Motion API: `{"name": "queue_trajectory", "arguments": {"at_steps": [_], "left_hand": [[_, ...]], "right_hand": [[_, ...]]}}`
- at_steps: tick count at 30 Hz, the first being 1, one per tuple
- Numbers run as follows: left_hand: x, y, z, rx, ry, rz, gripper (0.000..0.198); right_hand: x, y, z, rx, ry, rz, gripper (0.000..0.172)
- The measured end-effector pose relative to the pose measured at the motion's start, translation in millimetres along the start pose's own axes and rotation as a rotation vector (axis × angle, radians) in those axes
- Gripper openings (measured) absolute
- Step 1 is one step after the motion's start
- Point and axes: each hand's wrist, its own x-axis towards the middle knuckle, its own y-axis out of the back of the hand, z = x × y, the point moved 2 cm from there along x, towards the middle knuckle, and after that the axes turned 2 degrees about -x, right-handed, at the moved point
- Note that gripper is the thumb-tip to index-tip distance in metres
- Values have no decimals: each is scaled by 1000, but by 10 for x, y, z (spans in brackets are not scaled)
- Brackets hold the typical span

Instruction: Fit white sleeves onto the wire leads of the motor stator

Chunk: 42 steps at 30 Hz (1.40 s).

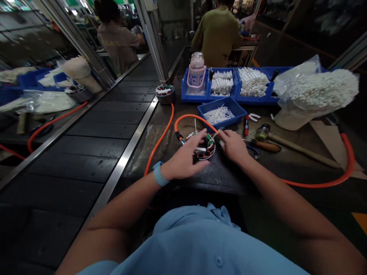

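Both hands working a wired stator (207,147) on the bench (229,172).
Left hand (186,158) is resting on it, grip released; right hand (233,145) is pinching a white sleeve (221,143) at its rim.

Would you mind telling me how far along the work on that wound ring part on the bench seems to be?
Done: one similar ring part already sits by the conveyor. In hand: the left hand rests on the ring part while the right hand works at its edge; white sleeves already show among its wires. Left: the small blue bin holds more white ties, so more fitting probably remains.
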Motion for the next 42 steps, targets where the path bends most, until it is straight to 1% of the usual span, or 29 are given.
{"name": "queue_trajectory", "arguments": {"at_steps": [1, 2, 4, 5, 6, 7, 9, 10, 12, 14, 16, 18, 23, 26, 28, 30, 32, 34, 36, 38, 39, 42], "left_hand": [[-62, 130, -80, -53, -48, 6, 78], [-126, 243, -175, -37, -90, -8, 75], [-228, 358, -377, 130, -178, -145, 73], [-254, 362, -469, 219, -216, -198, 72], [-258, 333, -547, 290, -251, -233, 70], [-240, 281, -608, 332, -280, -236, 66], [-158, 139, -684, 350, -315, -195, 54], [-108, 68, -705, 341, -317, -168, 46], [-26, -41, -731, 306, -293, -135, 34], [8, -87, -737, 255, -271, -114, 31], [-6, -87, -729, 187, -257, -84, 34], [-39, -77, -712, 115, -220, -39, 34], [-74, -125, -642, 2, -99, 19, 26], [-51, -177, -571, -21, -10, 90, 31], [-29, -220, -503, -12, 85, 144, 33], [-12, -261, -423, 17, 186, 191, 28], [-9, -279, -350, 48, 258, 231, 23], [-22, -272, -303, 61, 265, 217, 25], [-49, -246, -287, 56, 222, 155, 35], [-81, -218, -291, 45, 188, 113, 46], [-95, -208, -295, 38, 190, 117, 48], [-118, -218, -289, 17, 234, 169, 42]], "right_hand": [[-72, 26, 52, 33, 23, 51, 48], [-154, 59, 84, 81, 44, 103, 48], [-318, 133, 61, 207, 113, 182, 50], [-384, 166, 4, 272, 172, 190, 52], [-430, 194, -76, 328, 239, 174, 54], [-451, 217, -168, 365, 302, 145, 57], [-407, 253, -342, 374, 382, 76, 59], [-348, 268, -411, 353, 398, 44, 57], [-185, 295, -505, 287, 410, -23, 44], [-18, 320, -563, 205, 442, -106, 33], [109, 341, -605, 125, 472, -177, 28], [185, 354, -643, 90, 476, -217, 25], [227, 344, -694, 163, 451, -283, 18], [221, 320, -679, 207, 466, -299, 11], [222, 301, -656, 245, 497, -297, 7], [225, 284, -629, 286, 535, -283, 6], [218, 269, -602, 308, 583, -271, 7], [189, 262, -574, 303, 614, -252, 9], [130, 272, -543, 297, 611, -206, 13], [45, 311, -509, 357, 568, -107, 21], [-5, 341, -493, 412, 538, -37, 25], [-166, 417, -473, 518, 504, 135, 28]]}}
